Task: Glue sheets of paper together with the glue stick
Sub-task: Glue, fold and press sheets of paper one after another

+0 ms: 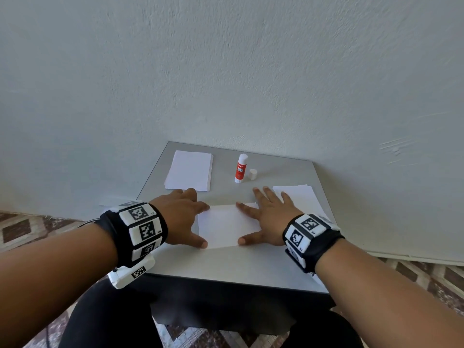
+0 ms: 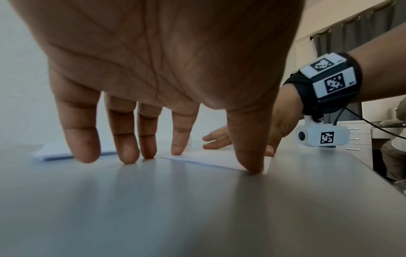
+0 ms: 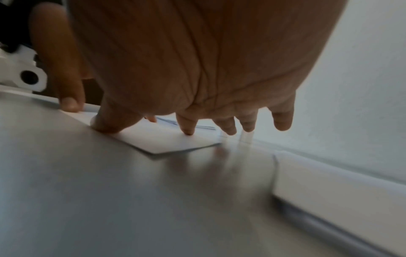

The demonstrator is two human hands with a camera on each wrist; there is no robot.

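Between both hands, flat white paper sheet (image 1: 221, 228), fingers (image 1: 244, 207) pressing corners

table (image 1: 226, 262): showing plain grey
sheets of paper (image 1: 221, 228): showing white
glue stick (image 1: 240, 169): showing white with a red label
cap (image 1: 253, 174): showing white
wristbands (image 1: 140, 229): showing black with black-and-white square markers
floor (image 1: 17, 229): showing a brown-and-cream diamond pattern
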